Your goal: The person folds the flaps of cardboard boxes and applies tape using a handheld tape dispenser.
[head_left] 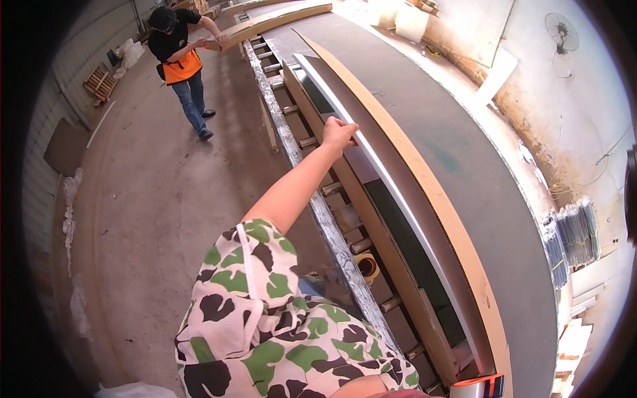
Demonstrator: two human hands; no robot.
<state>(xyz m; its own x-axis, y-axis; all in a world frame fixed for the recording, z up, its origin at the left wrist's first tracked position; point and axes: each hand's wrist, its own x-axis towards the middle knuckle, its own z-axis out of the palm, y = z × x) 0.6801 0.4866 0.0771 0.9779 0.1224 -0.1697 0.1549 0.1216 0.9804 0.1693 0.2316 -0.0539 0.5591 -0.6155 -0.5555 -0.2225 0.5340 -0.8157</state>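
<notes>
Left hand point(338, 132) grips the pale strip point(371, 159) lying beside the long board point(424, 186); right hand unseen. Keep fingers flat, guiding the strip parallel to the board.

No packages, labels, signs or screens visible anywhere in view.

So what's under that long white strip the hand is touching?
Under the long white strip sits a dark panel, with a brown board and metal rollers lower down. The hand rests on the strip. Whatever lies directly beneath the strip is covered.
</notes>
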